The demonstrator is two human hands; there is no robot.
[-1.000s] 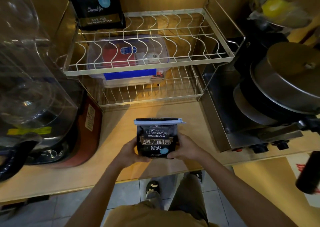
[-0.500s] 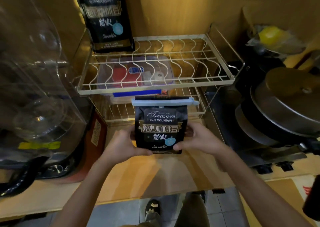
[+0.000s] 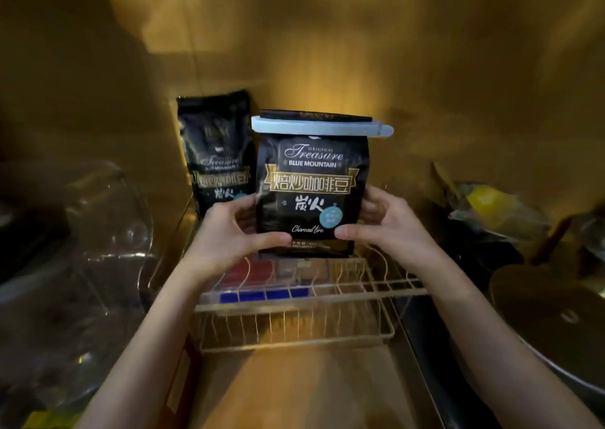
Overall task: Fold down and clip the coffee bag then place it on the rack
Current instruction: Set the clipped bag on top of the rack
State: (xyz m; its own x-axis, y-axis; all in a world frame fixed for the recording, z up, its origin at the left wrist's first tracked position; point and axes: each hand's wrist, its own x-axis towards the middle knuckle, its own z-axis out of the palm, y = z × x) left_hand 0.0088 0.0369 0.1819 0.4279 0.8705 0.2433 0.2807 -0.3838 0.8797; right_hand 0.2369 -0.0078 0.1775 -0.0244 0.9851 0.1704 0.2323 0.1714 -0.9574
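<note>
I hold a black coffee bag [image 3: 311, 186] upright between both hands, its base at the back of the wire rack's top shelf [image 3: 370, 288]. A pale blue clip [image 3: 320, 128] runs across its folded-down top. My left hand [image 3: 229, 232] grips the bag's lower left side, thumb across the front. My right hand [image 3: 383, 222] grips the lower right side the same way. Whether the bag's bottom rests on the wires I cannot tell.
A second, taller black coffee bag [image 3: 217, 153] stands on the shelf just left of mine, against the wall. A clear plastic box [image 3: 258, 292] sits under the top shelf. A clear glass vessel [image 3: 82, 248] is at left, metal pans [image 3: 556, 324] at right.
Both hands have carried the clipped bag up from the counter and forward over the rack's top shelf, beside the other bag. The view has tilted upward.
</note>
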